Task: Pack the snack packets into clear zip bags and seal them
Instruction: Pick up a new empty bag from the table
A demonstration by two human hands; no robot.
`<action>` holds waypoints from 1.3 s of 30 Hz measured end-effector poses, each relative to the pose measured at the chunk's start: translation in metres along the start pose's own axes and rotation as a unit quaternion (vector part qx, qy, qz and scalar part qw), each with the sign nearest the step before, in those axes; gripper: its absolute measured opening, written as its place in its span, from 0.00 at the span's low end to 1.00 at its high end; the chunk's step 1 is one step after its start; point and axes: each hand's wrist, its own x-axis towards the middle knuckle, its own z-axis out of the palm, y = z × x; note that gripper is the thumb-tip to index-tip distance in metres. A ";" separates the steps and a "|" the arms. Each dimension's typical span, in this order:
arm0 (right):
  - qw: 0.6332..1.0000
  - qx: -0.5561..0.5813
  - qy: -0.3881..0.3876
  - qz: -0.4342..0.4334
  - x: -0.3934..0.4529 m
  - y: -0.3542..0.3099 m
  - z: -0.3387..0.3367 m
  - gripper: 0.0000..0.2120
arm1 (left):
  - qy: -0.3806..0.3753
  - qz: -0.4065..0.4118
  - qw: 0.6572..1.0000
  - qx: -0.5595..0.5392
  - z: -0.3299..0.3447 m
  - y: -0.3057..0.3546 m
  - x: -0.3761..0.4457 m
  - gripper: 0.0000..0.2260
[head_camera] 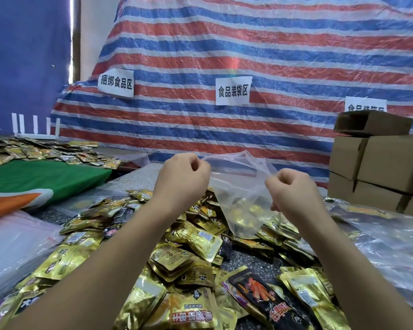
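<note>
Fingers of the left hand (183,179) and the right hand (293,194) are curled tight, each pinching one side of the mouth of a clear bag (241,186), held up above the middle of the table (143,177). Gold packets show through the bag's lower part. Beneath it a heap of snack packets (177,253) covers the table's near side. Cardboard boxes (377,167) stand at the right edge, a green cloth (41,179) lies at the left, and a striped tarp (248,55) hangs behind.

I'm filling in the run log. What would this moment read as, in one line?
left hand: pinches bag rim | right hand: pinches bag rim | clear zip bag: held up, gold packets inside, unsealed | loose snack packets: piled below
</note>
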 end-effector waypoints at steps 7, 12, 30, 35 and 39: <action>0.990 -0.096 0.036 -0.099 -0.009 -0.012 0.007 0.14 | -0.074 0.102 0.991 0.045 0.004 0.010 -0.008 0.17; 0.987 -0.118 0.062 -0.084 -0.006 -0.007 0.008 0.27 | -0.135 0.176 0.972 0.079 -0.001 0.020 -0.015 0.14; 0.986 -0.144 0.038 -0.068 -0.002 0.008 0.006 0.12 | -0.212 0.223 0.943 0.124 -0.003 0.027 -0.019 0.12; 0.991 -0.102 0.056 -0.063 0.001 0.007 0.006 0.06 | -0.163 0.235 0.950 0.128 -0.001 0.024 -0.018 0.10; 0.996 -0.055 0.074 -0.001 0.005 0.012 0.001 0.12 | -0.207 0.262 0.937 0.107 -0.001 0.025 -0.021 0.28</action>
